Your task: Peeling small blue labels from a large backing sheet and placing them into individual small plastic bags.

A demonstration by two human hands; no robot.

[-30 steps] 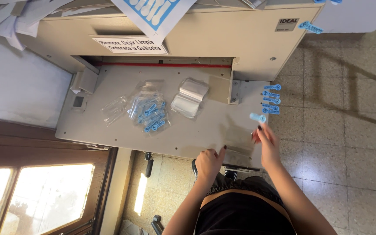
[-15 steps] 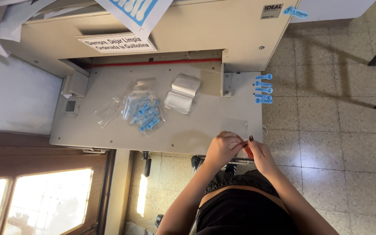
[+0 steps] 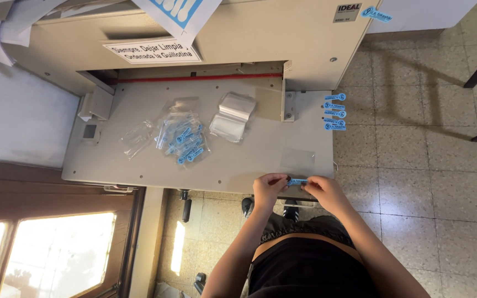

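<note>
A small blue sticker strip (image 3: pixel 297 181) is stretched between my two hands at the near edge of the beige cutter table (image 3: pixel 238 160). My left hand (image 3: pixel 268 189) pinches its left end and my right hand (image 3: pixel 324 193) pinches its right end. Just beyond them a small clear bag (image 3: pixel 297 161) lies flat on the table. Several more blue stickers (image 3: pixel 335 112) hang in a column on the table's right edge.
A pile of clear bags with blue stickers inside (image 3: pixel 183 139) lies mid-table, a stack of empty clear bags (image 3: pixel 232 116) to its right and a loose bag (image 3: pixel 134 139) to its left. Behind is the cutter body with its red line (image 3: pixel 200 78). Tiled floor lies to the right.
My right hand took a blue sticker from near the table's right edge, and both hands came together at the near edge, now holding the sticker between them.
</note>
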